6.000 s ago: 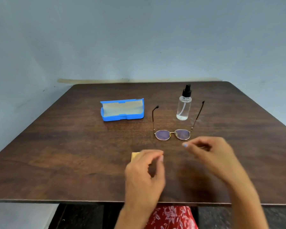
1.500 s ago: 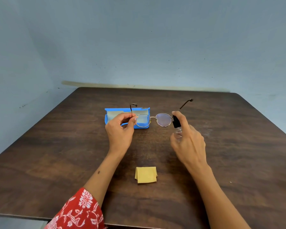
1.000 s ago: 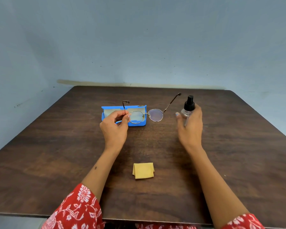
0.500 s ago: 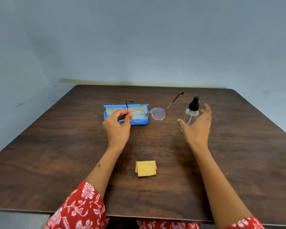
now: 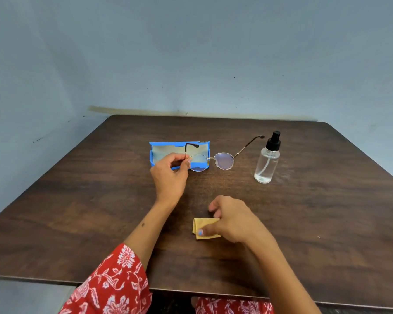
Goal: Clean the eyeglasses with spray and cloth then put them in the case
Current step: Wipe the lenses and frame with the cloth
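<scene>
My left hand [image 5: 168, 175] pinches the left hinge of the thin gold-rimmed eyeglasses [image 5: 222, 160] and holds them up above the table, temples unfolded. Behind them lies the open blue case [image 5: 159, 150] with a pale lining. The clear spray bottle [image 5: 266, 164] with a black pump stands upright on the table to the right, untouched. My right hand [image 5: 232, 219] rests on the folded yellow cloth [image 5: 200, 224] near the table's front; thumb and fingers are closing on its right part, which they hide.
The dark wooden table [image 5: 77, 200] stands in a corner of blue-grey walls. Its front edge runs just below my forearms, and red floral sleeves cover my upper arms.
My right hand has let go of the spray bottle, left it standing at the right, and dropped back onto the yellow cloth. The left hand keeps the glasses raised in about the same place.
</scene>
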Tool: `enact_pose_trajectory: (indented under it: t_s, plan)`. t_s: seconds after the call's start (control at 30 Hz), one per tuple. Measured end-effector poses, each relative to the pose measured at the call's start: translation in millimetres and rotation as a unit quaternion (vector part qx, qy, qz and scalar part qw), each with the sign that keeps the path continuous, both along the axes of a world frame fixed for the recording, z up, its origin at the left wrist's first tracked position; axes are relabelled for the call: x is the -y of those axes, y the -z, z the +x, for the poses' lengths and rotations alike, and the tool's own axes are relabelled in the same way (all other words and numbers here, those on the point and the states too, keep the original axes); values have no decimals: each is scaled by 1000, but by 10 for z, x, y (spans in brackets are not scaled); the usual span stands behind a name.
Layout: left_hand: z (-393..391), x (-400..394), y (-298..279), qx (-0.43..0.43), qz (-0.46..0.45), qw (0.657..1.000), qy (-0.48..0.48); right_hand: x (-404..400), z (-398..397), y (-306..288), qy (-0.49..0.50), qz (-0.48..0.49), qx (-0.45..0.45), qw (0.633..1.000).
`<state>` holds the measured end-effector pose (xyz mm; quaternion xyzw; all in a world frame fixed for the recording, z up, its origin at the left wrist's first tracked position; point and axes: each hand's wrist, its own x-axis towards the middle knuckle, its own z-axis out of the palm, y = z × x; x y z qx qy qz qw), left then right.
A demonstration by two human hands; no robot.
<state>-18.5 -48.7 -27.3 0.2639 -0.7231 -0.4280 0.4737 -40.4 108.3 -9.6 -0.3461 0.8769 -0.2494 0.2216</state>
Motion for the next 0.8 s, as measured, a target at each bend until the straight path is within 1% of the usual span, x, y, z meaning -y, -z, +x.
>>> enact_pose_trajectory:
  t_s: [0.07,0.13,0.2,0.23,0.27,0.33,0.37,0.4,0.47,0.53,0.6,0.7,0.8]
  plan:
    - [10,1,27,1,4,1000,13,16,-26,-2,-7,-1,27,1000]
    - [13,3,68,4,7,999,31,5,-54,0,-20,-30,30,999]
    - [12,9,118,14,3,999,43,-19,-87,4,-8,-89,33,995]
    - [9,14,146,18,5,999,48,-34,-117,9,8,-129,51,990]
    - [4,21,172,21,8,998,53,-44,-152,6,26,-176,85,980]
    - [1,23,210,29,15,998,60,-47,-225,5,51,-268,165,948]
    - [1,19,217,31,16,997,64,-39,-269,10,64,-304,179,934]
    - [3,14,221,33,17,997,66,-25,-305,16,81,-336,172,923]
    - [8,9,223,32,25,997,66,37,-359,56,117,-387,103,909]
    - [21,17,221,19,51,997,59,130,-390,93,125,-415,-16,901]
    - [34,31,224,5,80,995,53,240,-436,137,100,-421,-153,889]
    - [54,40,224,-5,99,994,49,412,-547,220,32,-393,-306,867]
    - [61,24,224,-3,90,994,56,487,-580,312,-15,-345,-416,841]
